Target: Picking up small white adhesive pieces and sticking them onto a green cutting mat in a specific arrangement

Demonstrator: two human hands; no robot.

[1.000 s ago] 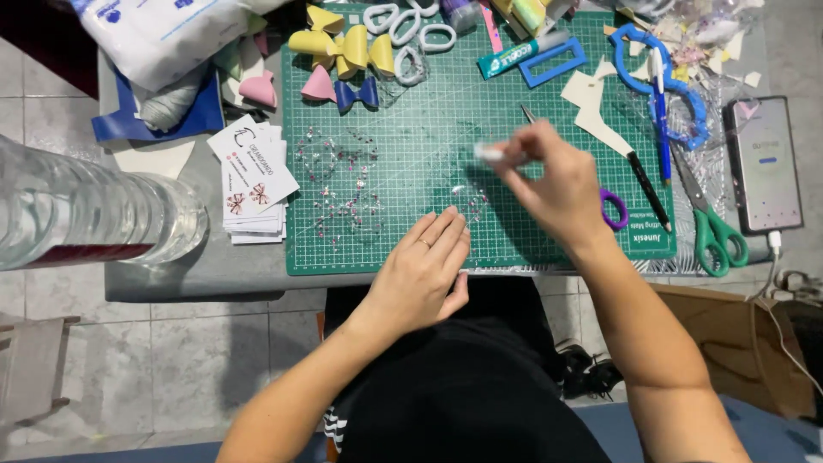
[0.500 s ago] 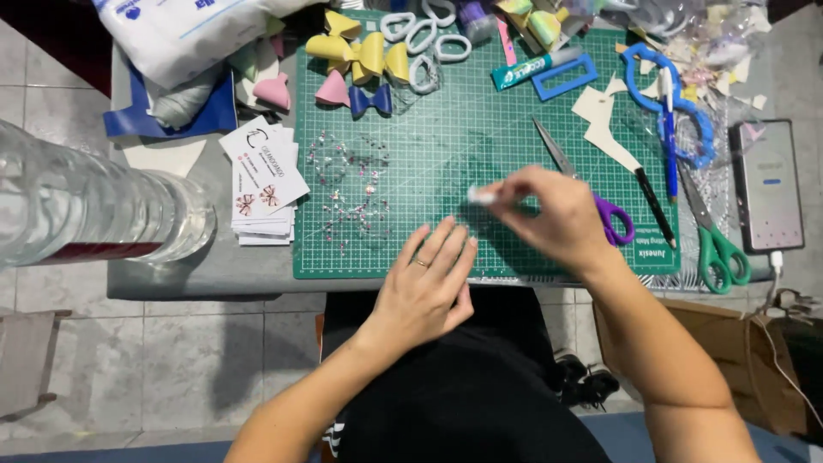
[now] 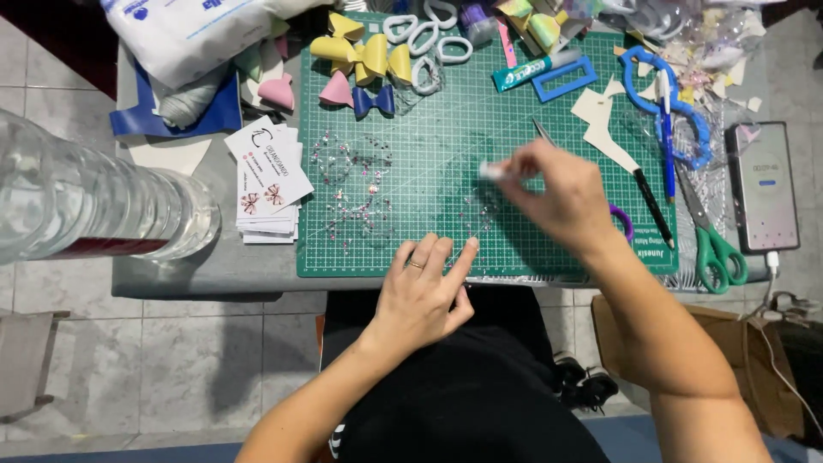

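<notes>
My right hand (image 3: 561, 193) hovers over the green cutting mat (image 3: 454, 111), pinching a small white piece (image 3: 490, 171) between thumb and fingertips. Under it lies a clear, glittery cut shape (image 3: 477, 212) on the mat. My left hand (image 3: 422, 296) rests at the mat's near edge, its fingers spread, the forefinger tip touching the mat beside that clear shape. Left of the hands, more clear glitter pieces (image 3: 351, 184) lie scattered on the mat.
Yellow, pink and blue bows (image 3: 364, 60) and white loops (image 3: 424, 34) lie at the mat's far side. A stack of cards (image 3: 267, 180) and a clear bottle (image 3: 94, 201) lie left. Green scissors (image 3: 711, 244), a blue pen (image 3: 667, 129), a glue tube (image 3: 530, 70) and a phone (image 3: 763, 184) are right.
My right hand with the white piece has shifted slightly over the clear shape. My left hand has slid toward the mat's near edge, its fingers spreading and the forefinger stretching out.
</notes>
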